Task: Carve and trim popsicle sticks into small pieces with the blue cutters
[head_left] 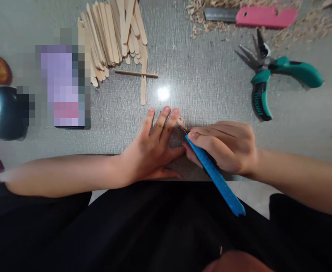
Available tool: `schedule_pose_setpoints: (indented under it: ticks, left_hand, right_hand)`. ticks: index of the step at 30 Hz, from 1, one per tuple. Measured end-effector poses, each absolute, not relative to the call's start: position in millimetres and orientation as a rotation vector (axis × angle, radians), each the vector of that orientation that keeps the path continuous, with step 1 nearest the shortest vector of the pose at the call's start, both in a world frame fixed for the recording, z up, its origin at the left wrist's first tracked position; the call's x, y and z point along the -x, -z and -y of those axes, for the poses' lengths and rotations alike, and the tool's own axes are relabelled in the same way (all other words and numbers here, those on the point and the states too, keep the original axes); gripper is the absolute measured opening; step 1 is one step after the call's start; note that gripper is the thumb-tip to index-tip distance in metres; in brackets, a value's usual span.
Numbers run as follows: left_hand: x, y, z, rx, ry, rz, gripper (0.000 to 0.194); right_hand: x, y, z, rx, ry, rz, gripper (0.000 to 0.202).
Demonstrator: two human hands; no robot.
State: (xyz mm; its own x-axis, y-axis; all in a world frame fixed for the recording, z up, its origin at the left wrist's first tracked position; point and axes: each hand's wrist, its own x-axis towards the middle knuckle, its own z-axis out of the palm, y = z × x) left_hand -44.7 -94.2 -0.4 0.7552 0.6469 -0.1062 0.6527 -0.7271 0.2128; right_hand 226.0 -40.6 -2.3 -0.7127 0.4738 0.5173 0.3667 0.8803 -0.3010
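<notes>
My left hand (159,145) lies palm down with its fingers spread, near the table's front edge. Its index fingertip rests on or beside a small wooden stick (180,123), most of which is hidden under the hand. In my right hand (228,145) is a blue utility knife (215,175), its handle slanting back over the edge toward my lap. The knife's short blade tip touches or nearly touches the stick's visible end. The right thumb presses along the top of the handle, and the left thumb is close to the right fingers.
Several craft sticks (106,34) are heaped at the back, with a thin stick (136,73) crossing another in front. Green-handled pliers (268,68) lie spread at right, below a pink knife (266,17) among wood shavings (197,19). A blurred phone-like object (61,83) and a dark rounded object (10,113) are left.
</notes>
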Motion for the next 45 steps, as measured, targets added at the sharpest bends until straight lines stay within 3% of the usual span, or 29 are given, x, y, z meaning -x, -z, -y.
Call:
schedule_pose_setpoints:
  ticks: [7, 14, 26, 32, 45]
  left_hand:
    - [45.1, -3.1, 93.8, -2.74, 0.044, -1.029, 0.097]
    - [46.1, -4.1, 93.7, -2.765, 0.055, -1.018, 0.105]
    - [47.9, -4.7, 92.9, -2.751, 0.084, -0.998, 0.113]
    - [47.4, -5.8, 92.9, -2.721, 0.117, -1.004, 0.105]
    - [45.8, -6.7, 92.8, -2.676, 0.087, -1.02, 0.111]
  right_hand:
    - [-225.7, -2.4, 37.8, 0.587, -0.268, 2.43, 0.018]
    - [-225.5, -1.4, 39.2, 0.576, -0.295, 2.39, 0.006]
    - [-232.1, -0.8, 41.9, 0.585, -0.254, 2.426, 0.007]
    - [-232.3, -1.5, 41.9, 0.567, -0.246, 2.444, 0.011]
    - [-233.1, -1.2, 43.4, 0.57, -0.263, 2.458, 0.012]
